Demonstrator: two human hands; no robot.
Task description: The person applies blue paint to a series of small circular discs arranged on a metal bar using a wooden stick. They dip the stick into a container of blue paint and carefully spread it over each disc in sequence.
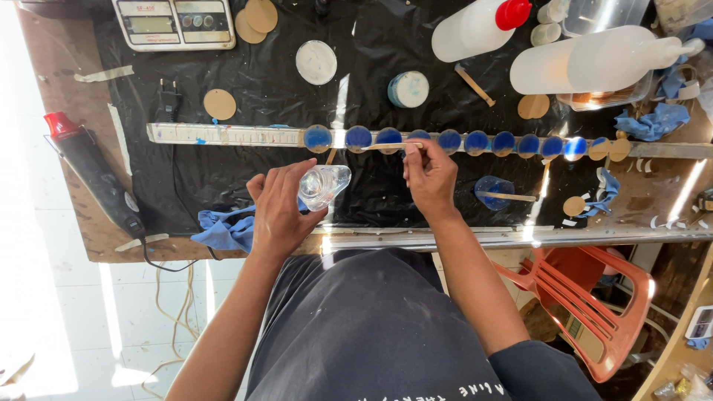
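Note:
My left hand (278, 208) grips a small clear plastic cup (322, 186), tilted on its side over the black sheet (245, 167). My right hand (429, 176) pinches a thin wooden stick (386, 146) whose tip lies across the blue-coated round discs (449, 141). Those discs sit in a row on a long metal ruler (223, 134). Two plain wooden discs (609, 149) end the row at the right. A second clear cup with blue liquid and a stick (494, 193) stands just right of my right hand.
A digital scale (174, 22) sits at the back left, two white squeeze bottles (594, 63) at the back right. A red-tipped heat gun (89, 171) lies on the left. Blue rags (223, 230), loose wooden discs (220, 104) and an orange plastic chair (594, 312) surround me.

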